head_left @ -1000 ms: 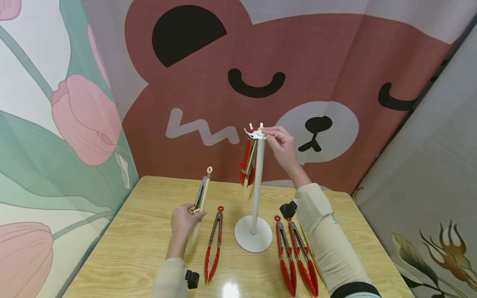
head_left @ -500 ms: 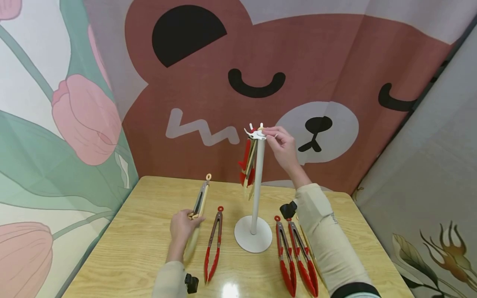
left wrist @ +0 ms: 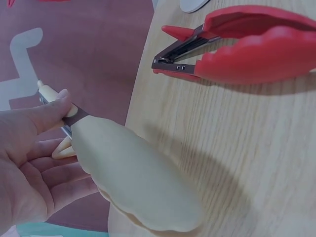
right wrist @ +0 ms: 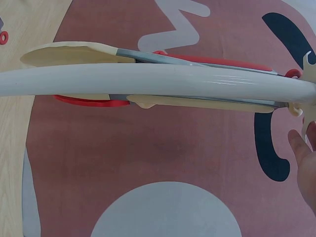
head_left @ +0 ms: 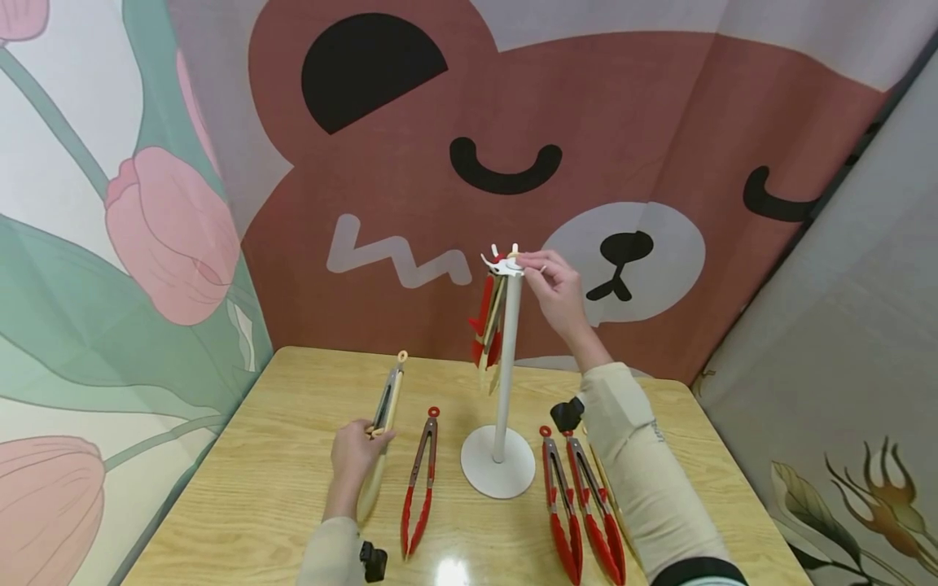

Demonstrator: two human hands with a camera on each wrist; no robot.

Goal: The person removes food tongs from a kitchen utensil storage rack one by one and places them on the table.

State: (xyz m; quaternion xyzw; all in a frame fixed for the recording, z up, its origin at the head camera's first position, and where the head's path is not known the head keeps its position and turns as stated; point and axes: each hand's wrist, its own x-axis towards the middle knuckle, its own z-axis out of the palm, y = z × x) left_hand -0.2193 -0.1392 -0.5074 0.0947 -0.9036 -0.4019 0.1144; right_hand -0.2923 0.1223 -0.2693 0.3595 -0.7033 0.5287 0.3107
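My left hand (head_left: 352, 456) holds cream-tipped kitchen tongs (left wrist: 136, 173) by the middle, thumb on one arm and fingers behind. In the left wrist view their scalloped head hangs close over the wooden table, casting a shadow. A white stand (head_left: 506, 366) with a hooked top (head_left: 504, 265) rises mid-table. Up there my right hand (head_left: 560, 297) pinches the edge of the hooked top between thumb and fingers. From its hooks hang red tongs (head_left: 485, 313) and cream tongs (right wrist: 197, 102), partly hidden by the pole in the right wrist view.
Single red tongs (head_left: 420, 496) lie between my left hand and the round base (head_left: 498, 480). To the right of the base are two more red tongs, the nearer one (head_left: 561, 513) and the farther one (head_left: 597, 517). A cream pair lies partly under my right sleeve (head_left: 645, 464).
My left hand has come down and slightly left, bringing the cream tongs lower toward the table. The right hand stays at the top of the stand.
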